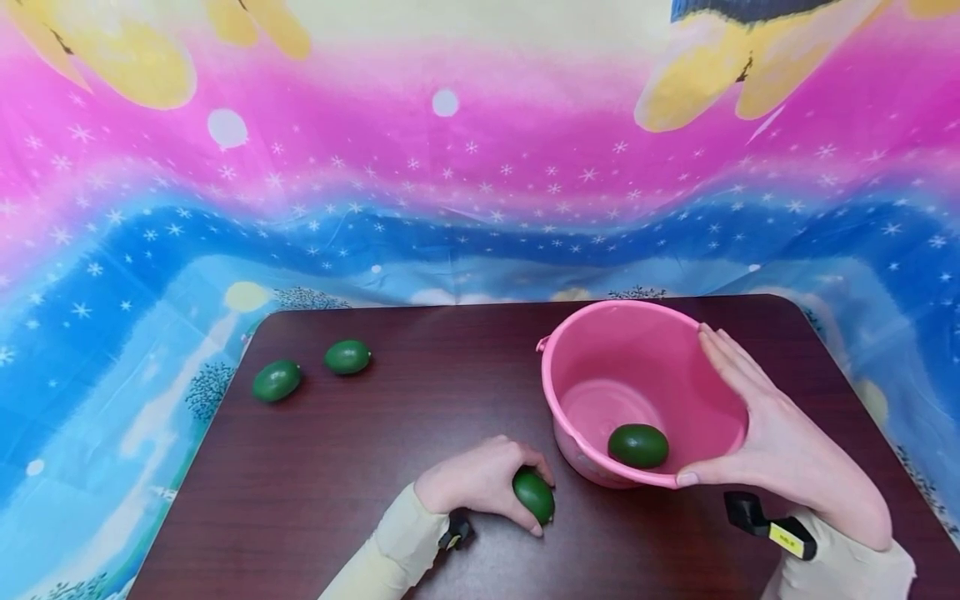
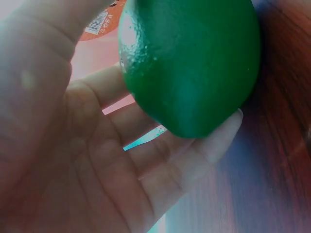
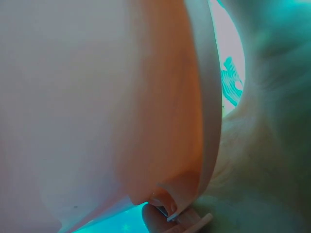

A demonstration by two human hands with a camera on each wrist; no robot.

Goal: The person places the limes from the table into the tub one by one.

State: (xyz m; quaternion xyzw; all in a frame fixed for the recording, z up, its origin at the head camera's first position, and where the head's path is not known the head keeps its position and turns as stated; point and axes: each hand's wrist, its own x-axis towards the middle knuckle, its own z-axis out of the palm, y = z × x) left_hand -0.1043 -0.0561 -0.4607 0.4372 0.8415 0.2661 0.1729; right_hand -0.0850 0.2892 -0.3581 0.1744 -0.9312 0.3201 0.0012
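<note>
My left hand point(image 1: 491, 479) grips a dark green lime point(image 1: 535, 497) between thumb and fingers, low over the table just left of the bucket. In the left wrist view this lime point(image 2: 189, 68) fills the top, with fingers curled beneath it. My right hand point(image 1: 783, 433) holds the right side of the pink bucket point(image 1: 581, 454) by its rim, thumb at the front and fingers farther back. The bucket's wall point(image 3: 73, 97) takes up most of the right wrist view. Inside the bucket, on its bottom, lies another lime point(image 1: 637, 446).
Two more limes, one point(image 1: 277, 381) nearer the left edge and one point(image 1: 348, 357) beside it, lie at the back left of the dark brown table point(image 1: 420, 392). Behind the table hangs a pink and blue patterned cloth point(image 1: 480, 183).
</note>
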